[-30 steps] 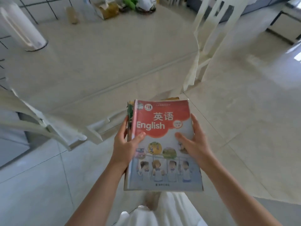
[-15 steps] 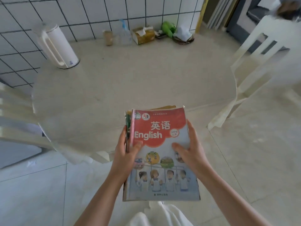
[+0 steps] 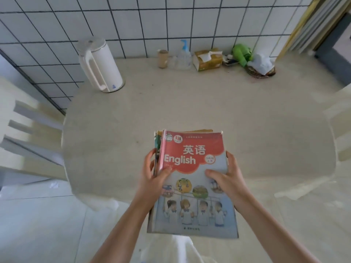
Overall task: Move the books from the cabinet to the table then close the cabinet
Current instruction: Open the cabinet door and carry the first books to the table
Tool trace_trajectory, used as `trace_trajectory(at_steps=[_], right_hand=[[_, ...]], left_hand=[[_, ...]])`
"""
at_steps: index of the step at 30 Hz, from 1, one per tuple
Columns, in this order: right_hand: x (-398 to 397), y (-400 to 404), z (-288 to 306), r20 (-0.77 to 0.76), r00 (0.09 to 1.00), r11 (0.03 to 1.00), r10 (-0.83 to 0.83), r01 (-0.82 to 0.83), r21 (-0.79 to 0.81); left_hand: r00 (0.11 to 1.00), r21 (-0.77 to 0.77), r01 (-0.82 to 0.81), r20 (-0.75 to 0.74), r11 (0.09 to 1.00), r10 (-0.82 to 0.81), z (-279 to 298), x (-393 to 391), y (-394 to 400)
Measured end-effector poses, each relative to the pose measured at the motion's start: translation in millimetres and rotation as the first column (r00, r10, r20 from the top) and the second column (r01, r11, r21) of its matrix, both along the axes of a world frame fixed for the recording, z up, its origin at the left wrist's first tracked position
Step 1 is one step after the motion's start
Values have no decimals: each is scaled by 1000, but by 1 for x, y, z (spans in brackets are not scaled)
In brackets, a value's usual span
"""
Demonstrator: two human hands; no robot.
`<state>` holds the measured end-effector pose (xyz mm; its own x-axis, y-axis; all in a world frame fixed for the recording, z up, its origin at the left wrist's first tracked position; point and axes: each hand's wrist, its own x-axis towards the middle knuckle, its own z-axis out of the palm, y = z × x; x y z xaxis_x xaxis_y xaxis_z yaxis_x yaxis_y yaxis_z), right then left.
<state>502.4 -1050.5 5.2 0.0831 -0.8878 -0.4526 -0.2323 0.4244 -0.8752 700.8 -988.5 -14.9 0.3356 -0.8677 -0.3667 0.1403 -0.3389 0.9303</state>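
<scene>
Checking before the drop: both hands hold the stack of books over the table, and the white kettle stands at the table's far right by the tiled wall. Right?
Not quite. The head view shows the kettle at the far left, not right. Left hand and right hand do hold the books over the table.

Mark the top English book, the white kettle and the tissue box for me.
English book [image 3: 191,179]: head view, middle of its front cover.
White kettle [image 3: 106,67]: head view, side of its body.
Tissue box [image 3: 208,60]: head view, its top, beside the opening.
</scene>
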Motion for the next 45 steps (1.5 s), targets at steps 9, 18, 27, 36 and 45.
trace_trajectory(at_steps=[9, 18, 27, 36, 45], right_hand=[[68, -119, -5, 44, 999, 986, -14, 7, 169], [80, -182, -2, 76, 980, 983, 183, -182, -11], [83, -210, -17, -34, 967, 943, 251, -252, -218], [73, -186, -35, -210, 929, 880, 305, -360, -310], [76, -187, -30, -31, 800, 801, 599, -598, 29]], left_hand=[[1000, -58, 9, 1, 998, -9, -1, 75, -105], [993, -33, 101, 57, 994, -99, 4, 113, -170], [982, -108, 51, 186, 993, -30, -13, 112, -186], [942, -81, -10, 332, 997, 36, -41, 102, -162], [976, 0, 42, 216, 999, -41, -60, 103, -152]])
